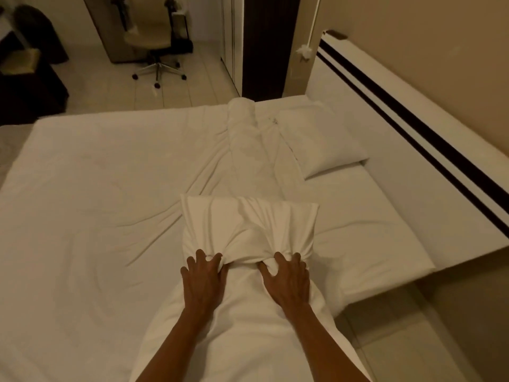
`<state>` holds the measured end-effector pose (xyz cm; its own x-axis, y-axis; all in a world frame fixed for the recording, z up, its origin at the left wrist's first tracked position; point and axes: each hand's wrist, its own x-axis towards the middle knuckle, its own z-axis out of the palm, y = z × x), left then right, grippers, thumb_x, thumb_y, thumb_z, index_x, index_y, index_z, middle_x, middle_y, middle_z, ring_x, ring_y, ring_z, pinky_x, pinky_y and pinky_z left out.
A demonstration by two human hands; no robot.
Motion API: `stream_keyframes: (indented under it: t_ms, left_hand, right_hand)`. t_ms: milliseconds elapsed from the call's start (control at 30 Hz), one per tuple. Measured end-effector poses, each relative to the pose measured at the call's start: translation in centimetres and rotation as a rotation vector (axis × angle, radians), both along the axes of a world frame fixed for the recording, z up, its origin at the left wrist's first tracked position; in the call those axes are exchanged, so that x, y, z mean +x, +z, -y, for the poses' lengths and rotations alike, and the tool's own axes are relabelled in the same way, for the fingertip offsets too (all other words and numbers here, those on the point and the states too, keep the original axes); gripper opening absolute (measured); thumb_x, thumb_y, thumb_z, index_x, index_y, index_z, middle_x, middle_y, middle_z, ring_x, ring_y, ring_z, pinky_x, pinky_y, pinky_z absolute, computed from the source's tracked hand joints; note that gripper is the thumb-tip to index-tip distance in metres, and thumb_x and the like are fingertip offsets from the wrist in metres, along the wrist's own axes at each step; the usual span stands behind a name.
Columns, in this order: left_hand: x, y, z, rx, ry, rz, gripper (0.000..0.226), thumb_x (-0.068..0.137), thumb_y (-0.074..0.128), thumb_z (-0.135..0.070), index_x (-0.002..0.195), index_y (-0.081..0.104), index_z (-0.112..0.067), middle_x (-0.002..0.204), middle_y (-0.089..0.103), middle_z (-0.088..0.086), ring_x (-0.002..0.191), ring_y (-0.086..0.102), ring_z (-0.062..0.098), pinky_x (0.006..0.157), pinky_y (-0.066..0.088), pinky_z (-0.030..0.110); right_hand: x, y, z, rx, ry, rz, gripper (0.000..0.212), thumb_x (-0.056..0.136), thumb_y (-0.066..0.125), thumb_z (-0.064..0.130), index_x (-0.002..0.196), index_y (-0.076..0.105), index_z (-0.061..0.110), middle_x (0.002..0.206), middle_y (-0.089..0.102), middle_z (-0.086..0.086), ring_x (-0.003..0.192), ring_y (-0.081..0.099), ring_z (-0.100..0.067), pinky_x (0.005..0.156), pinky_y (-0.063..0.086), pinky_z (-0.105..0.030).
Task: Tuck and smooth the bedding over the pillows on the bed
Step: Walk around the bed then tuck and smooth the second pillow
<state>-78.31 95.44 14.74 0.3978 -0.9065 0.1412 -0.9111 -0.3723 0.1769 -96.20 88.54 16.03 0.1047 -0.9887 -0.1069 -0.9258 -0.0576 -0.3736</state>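
Note:
A white pillow [249,224] lies near me on the white bed [91,194], its near edge bunched into folds. My left hand [205,274] and my right hand [287,274] press down side by side on that near edge, fingers spread and digging into the gathered cloth. White bedding [242,332] runs from under my hands toward me. A second white pillow [322,139] rests by the headboard at the right. A rolled, wrinkled strip of duvet [242,128] stretches across the bed beyond the near pillow.
A white headboard with two dark stripes [429,139] runs along the right wall. A swivel chair [154,45] stands on the tiled floor past the bed. Dark furniture [30,78] sits at the far left. Floor shows at lower right.

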Motion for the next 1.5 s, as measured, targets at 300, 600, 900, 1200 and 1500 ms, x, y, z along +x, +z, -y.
stream_keyframes:
  t_ms: [300, 600, 900, 1200, 1500]
  left_hand:
    - [-9.3, 1.2, 4.8, 0.094, -0.049, -0.025, 0.051, 0.090, 0.039, -0.064, 0.098, 0.067, -0.022, 0.092, 0.056, 0.008, 0.076, 0.053, 0.031, 0.065, 0.045, 0.040]
    - [-18.5, 1.1, 11.4, 0.061, -0.189, -0.028, 0.062, 0.086, 0.032, -0.075, 0.092, 0.067, -0.025, 0.087, 0.054, 0.007, 0.074, 0.053, 0.031, 0.063, 0.046, 0.039]
    - [-31.3, 0.8, 18.9, 0.069, -0.122, -0.091, 0.055, 0.092, 0.039, -0.069, 0.093, 0.068, -0.022, 0.089, 0.056, 0.010, 0.079, 0.056, 0.034, 0.068, 0.049, 0.041]
    - [-40.4, 1.2, 22.9, 0.086, 0.000, -0.117, 0.069, 0.086, 0.023, -0.073, 0.090, 0.068, -0.020, 0.088, 0.056, 0.012, 0.078, 0.055, 0.036, 0.067, 0.048, 0.043]
    - [-42.1, 0.1, 25.5, 0.107, 0.075, -0.193, 0.070, 0.086, 0.021, -0.073, 0.094, 0.067, -0.020, 0.092, 0.056, 0.012, 0.081, 0.055, 0.035, 0.070, 0.049, 0.042]
  right_hand:
    - [-9.8, 0.4, 2.8, -0.013, -0.063, -0.010, 0.059, 0.084, 0.052, 0.075, 0.115, 0.067, 0.027, 0.111, 0.056, -0.011, 0.102, 0.057, -0.034, 0.086, 0.047, -0.040]
    - [-19.7, 0.4, 6.5, -0.036, -0.226, 0.000, 0.062, 0.086, 0.044, 0.078, 0.115, 0.066, 0.028, 0.115, 0.055, -0.010, 0.104, 0.055, -0.032, 0.088, 0.046, -0.039]
    - [-32.4, 0.2, 15.4, -0.098, -0.188, 0.000, 0.079, 0.079, 0.033, 0.090, 0.115, 0.066, 0.028, 0.115, 0.056, -0.011, 0.098, 0.056, -0.032, 0.085, 0.048, -0.040]
    - [-40.7, -0.2, 21.3, -0.034, -0.105, -0.056, 0.083, 0.078, 0.028, 0.092, 0.118, 0.064, 0.029, 0.125, 0.055, -0.013, 0.103, 0.055, -0.034, 0.089, 0.046, -0.041]
    - [-41.8, -1.1, 25.5, -0.014, -0.038, -0.098, 0.074, 0.079, 0.042, 0.088, 0.115, 0.066, 0.028, 0.116, 0.056, -0.013, 0.100, 0.056, -0.034, 0.086, 0.048, -0.042]
